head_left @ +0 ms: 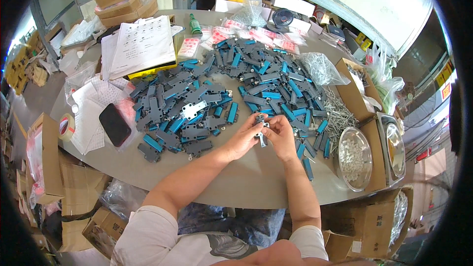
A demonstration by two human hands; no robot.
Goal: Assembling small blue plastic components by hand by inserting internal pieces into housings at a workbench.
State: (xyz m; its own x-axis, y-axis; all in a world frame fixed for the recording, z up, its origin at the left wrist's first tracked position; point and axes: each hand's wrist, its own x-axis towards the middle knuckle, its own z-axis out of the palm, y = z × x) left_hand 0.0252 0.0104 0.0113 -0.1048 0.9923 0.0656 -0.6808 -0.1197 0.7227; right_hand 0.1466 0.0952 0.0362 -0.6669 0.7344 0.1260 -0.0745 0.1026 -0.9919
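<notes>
Over the near middle of the table, my left hand point(242, 140) and my right hand point(280, 139) meet, both closed on one small hardware piece point(262, 140). Its lower end is a bright metal plate, and a dark grey part shows at the top between my fingers. Fingertips cover its middle. Just beyond my hands spreads a heap of dark grey and blue fittings point(271, 93), with a second heap point(182, 103) to the left. A silvery plate with holes point(194, 110) lies on top of the left heap.
At the right are loose screws point(340, 118), a clear bowl of small white pieces point(354, 160), a metal tray point(392, 143) and a cardboard box point(352, 83). Papers point(140, 47), a black phone point(115, 124) and a tape roll point(66, 127) lie left. A small fan point(283, 18) stands behind.
</notes>
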